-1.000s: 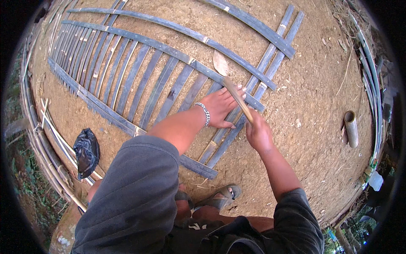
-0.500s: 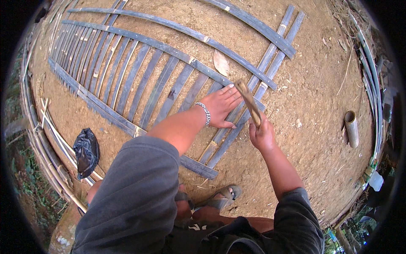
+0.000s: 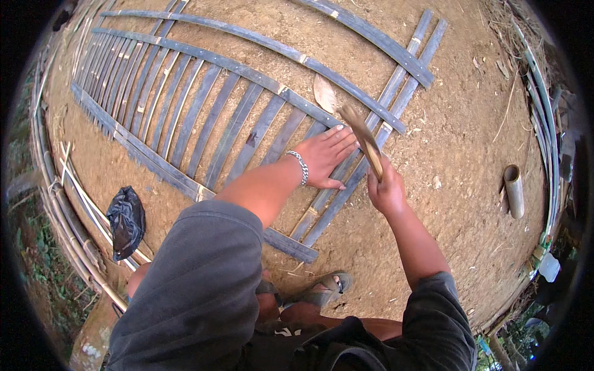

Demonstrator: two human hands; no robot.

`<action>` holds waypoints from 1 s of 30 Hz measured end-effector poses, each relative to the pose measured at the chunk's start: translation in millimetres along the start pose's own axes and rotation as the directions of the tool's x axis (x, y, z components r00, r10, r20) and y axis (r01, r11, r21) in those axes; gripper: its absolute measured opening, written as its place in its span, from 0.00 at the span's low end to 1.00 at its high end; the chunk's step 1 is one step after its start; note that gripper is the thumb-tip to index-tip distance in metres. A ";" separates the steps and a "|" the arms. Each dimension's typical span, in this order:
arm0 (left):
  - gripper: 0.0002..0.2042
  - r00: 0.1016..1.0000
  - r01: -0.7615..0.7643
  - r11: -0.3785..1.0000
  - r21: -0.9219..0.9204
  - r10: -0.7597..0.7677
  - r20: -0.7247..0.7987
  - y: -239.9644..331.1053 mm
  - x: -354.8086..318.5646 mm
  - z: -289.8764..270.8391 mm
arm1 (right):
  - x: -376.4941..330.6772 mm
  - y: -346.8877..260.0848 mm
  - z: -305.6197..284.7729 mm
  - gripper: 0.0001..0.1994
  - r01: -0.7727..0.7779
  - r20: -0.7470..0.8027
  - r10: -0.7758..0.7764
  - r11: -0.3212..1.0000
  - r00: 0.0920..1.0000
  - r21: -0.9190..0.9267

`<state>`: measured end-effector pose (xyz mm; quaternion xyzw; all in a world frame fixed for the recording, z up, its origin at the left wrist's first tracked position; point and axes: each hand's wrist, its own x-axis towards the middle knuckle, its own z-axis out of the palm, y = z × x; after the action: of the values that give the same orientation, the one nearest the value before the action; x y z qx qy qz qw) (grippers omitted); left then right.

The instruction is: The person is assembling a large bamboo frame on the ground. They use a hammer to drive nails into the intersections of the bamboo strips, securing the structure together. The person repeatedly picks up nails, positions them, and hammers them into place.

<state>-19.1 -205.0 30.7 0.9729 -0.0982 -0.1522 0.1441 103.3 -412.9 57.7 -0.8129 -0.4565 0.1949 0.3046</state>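
On the ground lies a lattice of dark split-bamboo slats (image 3: 236,133), with long strips laid across its crosspieces. My left hand (image 3: 323,156) rests flat on the strips near its right end, fingers stretched out, a chain bracelet at the wrist. My right hand (image 3: 388,189) is closed around the lower end of a brown wooden stick (image 3: 366,141). The stick slants up over the strips, just right of my left fingers. Its upper end is smeared by motion, so its exact shape is unclear. The strip ends beneath the left palm and stick are partly hidden.
A dry leaf (image 3: 324,93) lies between two long strips. To the right stands a short bamboo tube (image 3: 513,191); bundled bamboo strips (image 3: 539,117) line the right edge. A black plastic bag (image 3: 125,223) and bamboo poles (image 3: 69,228) are at the left. My sandalled foot (image 3: 323,289) is just below the lattice.
My right hand has shifted slightly right and up, and the stick's upper end has swung a little up and to the left. My left hand stays almost in place.
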 end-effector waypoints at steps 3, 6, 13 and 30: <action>0.55 0.999 -0.011 0.999 -0.037 0.009 -0.045 -0.2 -2.9 4.7 | 5.5 -0.3 2.8 0.22 -0.161 0.334 0.249 0.949 0.909 -0.270; 0.54 0.999 -0.010 0.999 -0.051 0.008 -0.032 -0.2 -5.7 3.2 | 4.8 -14.4 -1.7 0.20 -0.101 0.176 0.109 0.994 0.978 -0.052; 0.54 1.000 -0.006 1.000 -0.005 0.006 -0.007 -1.4 -0.9 3.5 | 8.3 -13.2 -2.0 0.22 -0.281 0.270 0.320 0.944 0.908 -0.173; 0.55 0.999 0.005 0.999 0.035 -0.003 -0.045 -4.2 2.0 3.4 | 16.8 -2.6 -8.1 0.17 -0.211 0.194 0.253 0.954 0.948 -0.215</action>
<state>-17.8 -202.5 25.7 0.9785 -0.0957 -0.1290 0.1290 115.0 -400.1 64.8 -0.8602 -0.4045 0.2732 0.1478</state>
